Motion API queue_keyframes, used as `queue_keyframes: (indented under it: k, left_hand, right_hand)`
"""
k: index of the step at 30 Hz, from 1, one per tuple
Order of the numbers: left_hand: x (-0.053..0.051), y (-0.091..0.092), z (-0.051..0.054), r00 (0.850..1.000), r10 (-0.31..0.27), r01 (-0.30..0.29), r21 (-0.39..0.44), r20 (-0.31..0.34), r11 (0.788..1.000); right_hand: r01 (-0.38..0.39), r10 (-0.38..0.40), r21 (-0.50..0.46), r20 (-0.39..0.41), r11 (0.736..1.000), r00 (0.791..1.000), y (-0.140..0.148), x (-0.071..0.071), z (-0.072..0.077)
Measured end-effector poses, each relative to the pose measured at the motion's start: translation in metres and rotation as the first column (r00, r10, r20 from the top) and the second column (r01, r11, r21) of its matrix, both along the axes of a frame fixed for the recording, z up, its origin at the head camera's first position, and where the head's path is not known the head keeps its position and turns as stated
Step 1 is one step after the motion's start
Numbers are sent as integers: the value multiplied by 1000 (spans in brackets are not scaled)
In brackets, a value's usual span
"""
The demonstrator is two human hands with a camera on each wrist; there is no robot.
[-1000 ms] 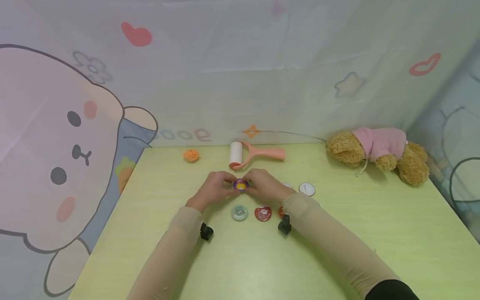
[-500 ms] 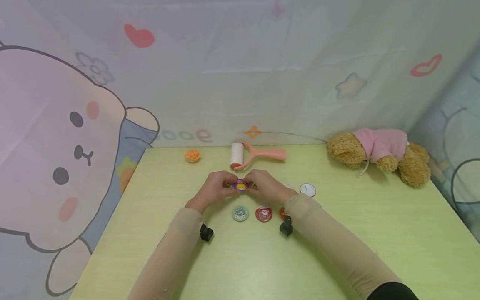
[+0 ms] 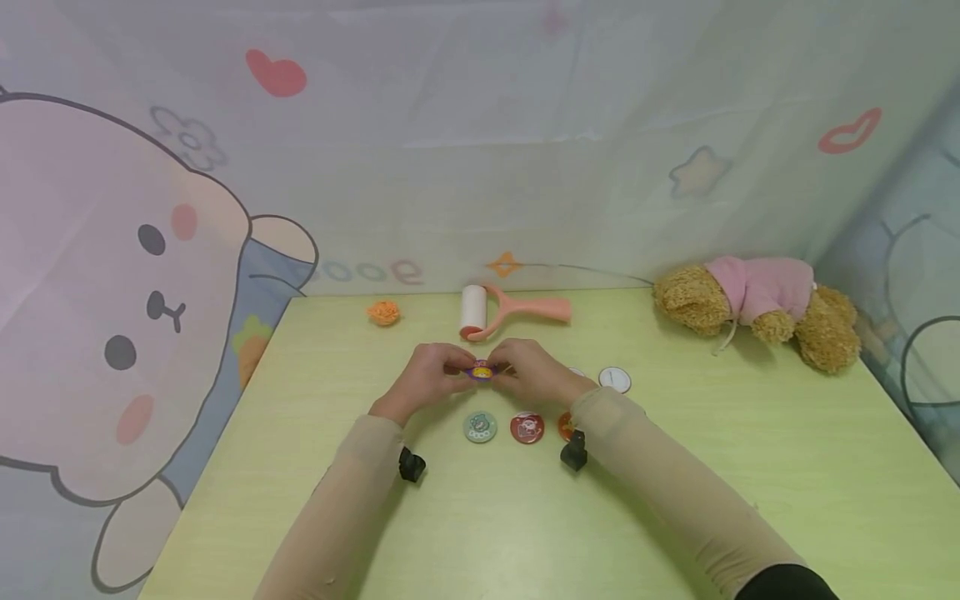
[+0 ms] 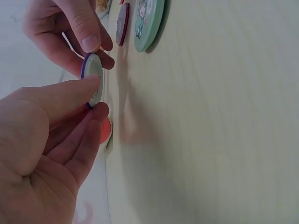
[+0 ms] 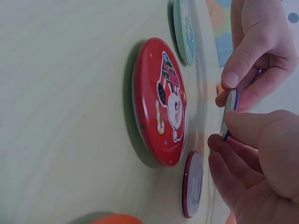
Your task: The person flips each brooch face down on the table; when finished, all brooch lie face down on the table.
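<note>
Filling the left backdrop: printed cartoon animal (image 3: 112, 292), turned on its side, with a blue garment.
Orange ball: small crumpled orange ball (image 3: 384, 313) near the back edge of the pale yellow-green surface (image 3: 480, 533).
Left hand: grip of the left hand (image 3: 426, 372) clamped on the held badge, thumb and fingers pinching its left side.
Lint roller: white roll with pink handle, lint roller (image 3: 473, 308), lying behind the hands, handle to the right.
Held badge: purple-rimmed badge (image 3: 482, 370) between the two hands, apart from the surface; yellow figure seen from above, pale back in both wrist views.
Front row: green badge (image 3: 480, 427), then red badge (image 3: 527, 427), then orange badge (image 3: 567, 427), partly hidden by the right wrist; none touching.
Right hand: grip of the right hand (image 3: 536, 371) clamped on the held badge's right side, thumb against its back.
White discs: one mostly hidden behind the right hand; white disc (image 3: 615, 380) beside it, thin line across.
Far right: teddy bear (image 3: 753, 304) in pink top, lying on its side.
</note>
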State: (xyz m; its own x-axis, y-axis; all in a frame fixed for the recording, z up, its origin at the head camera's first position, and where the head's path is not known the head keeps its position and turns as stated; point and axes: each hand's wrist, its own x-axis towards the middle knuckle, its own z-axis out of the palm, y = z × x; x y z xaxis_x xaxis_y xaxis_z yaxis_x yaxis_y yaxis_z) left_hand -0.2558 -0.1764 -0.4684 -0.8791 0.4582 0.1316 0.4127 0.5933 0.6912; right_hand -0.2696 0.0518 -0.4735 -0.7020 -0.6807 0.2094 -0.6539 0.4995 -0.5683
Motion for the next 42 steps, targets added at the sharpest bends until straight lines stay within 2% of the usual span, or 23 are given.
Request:
queue_keyframes:
  k: [3, 11, 24, 35, 42]
  left_hand:
    - [0, -1, -1, 1000, 17, -17, -19, 1, 1000]
    - [-2, -5, -2, 997, 7, -11, -53, -73, 999]
    - [1, -5, -2, 998, 46, -48, -63, -32, 997]
    - [1, -6, -3, 999, 30, -31, -25, -32, 999]
    - [1, -5, -1, 999, 41, -41, 5, -3, 999]
  right_hand:
    - [-1, 1, -8, -2, 1000, 1000, 0, 0, 0]
    - [45, -45, -6, 15, 999, 999, -1, 1, 0]
    - [78, -79, -33, -9, 996, 997, -2, 0, 0]
    - [97, -97, -44, 6, 994, 995, -5, -1, 1]
    - [113, -111, -67, 30, 991, 993, -6, -3, -2]
